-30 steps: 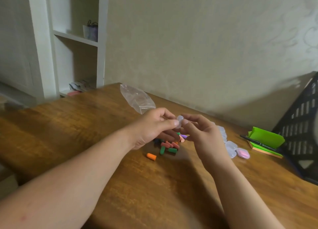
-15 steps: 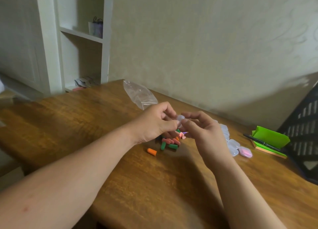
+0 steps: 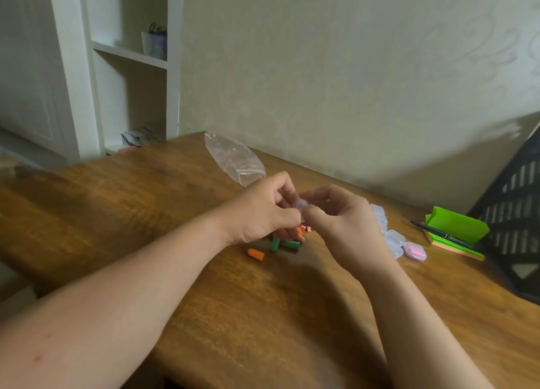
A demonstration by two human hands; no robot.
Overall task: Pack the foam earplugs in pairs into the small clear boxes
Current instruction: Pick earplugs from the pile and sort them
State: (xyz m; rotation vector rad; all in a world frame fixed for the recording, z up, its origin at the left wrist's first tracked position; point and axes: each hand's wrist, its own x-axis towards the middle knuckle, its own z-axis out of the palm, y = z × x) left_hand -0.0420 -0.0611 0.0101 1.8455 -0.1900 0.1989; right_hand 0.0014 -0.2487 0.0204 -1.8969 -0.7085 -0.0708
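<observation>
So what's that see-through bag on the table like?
The clear plastic bag is thin and crinkly, with a reddish zip line near its mouth. It lies slack on the wooden table, mouth toward the left hand. It looks empty. Whether the hand touches it is unclear.

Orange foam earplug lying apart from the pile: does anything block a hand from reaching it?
Nothing visible does. The orange foam earplug lies alone on the wooden table, just nearer the camera than the left hand. That hand and the right hand are both busy, pinching a small clear plastic box above the pile.
</observation>
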